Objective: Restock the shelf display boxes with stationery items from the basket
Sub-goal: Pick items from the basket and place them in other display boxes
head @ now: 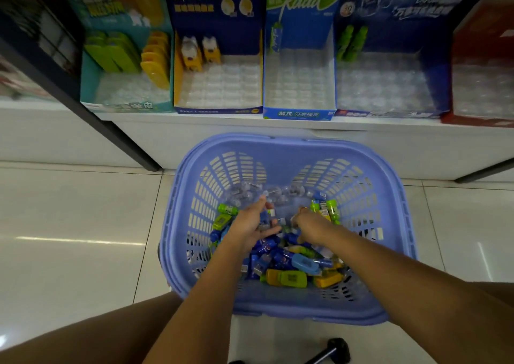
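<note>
Stationery items (286, 277) lie heaped in the lavender basket (278, 141) on the near floor. The left hand (251, 224) loosely pinches a few small pieces. The right hand (307, 222) has its fingers buried, so I cannot tell its grip. It is best to gather one kind per handful to match the far display boxes (299, 113).

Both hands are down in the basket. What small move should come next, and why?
Probably close the left hand firmly on the small blue pieces at its fingers and lift them toward the shelf: it and the right hand are both in the basket, and the display boxes above stand mostly unfilled.
</note>
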The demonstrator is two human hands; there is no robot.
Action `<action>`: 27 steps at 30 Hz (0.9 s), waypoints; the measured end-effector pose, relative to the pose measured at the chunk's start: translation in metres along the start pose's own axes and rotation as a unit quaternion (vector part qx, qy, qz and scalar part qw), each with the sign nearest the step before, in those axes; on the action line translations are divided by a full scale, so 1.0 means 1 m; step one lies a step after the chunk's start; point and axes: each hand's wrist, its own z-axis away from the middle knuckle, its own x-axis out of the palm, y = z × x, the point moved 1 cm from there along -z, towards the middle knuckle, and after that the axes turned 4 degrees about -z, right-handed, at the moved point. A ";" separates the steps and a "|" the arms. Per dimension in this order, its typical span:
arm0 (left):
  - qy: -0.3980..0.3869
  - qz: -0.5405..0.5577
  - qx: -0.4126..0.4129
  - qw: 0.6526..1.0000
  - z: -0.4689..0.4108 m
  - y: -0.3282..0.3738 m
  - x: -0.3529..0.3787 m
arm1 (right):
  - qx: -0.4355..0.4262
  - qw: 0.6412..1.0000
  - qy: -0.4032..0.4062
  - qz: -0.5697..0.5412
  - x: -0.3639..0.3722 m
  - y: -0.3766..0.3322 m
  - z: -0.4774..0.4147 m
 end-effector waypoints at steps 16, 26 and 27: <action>-0.054 0.059 0.117 0.990 0.043 0.058 0.017 | -0.103 0.769 0.138 -0.615 -0.097 0.006 0.092; -0.069 0.012 0.263 0.962 0.106 0.140 0.076 | -0.156 0.644 0.475 -0.579 -0.222 0.048 0.139; -0.063 -0.007 0.276 0.959 0.107 0.146 0.083 | -0.145 0.641 0.506 -0.558 -0.232 0.059 0.138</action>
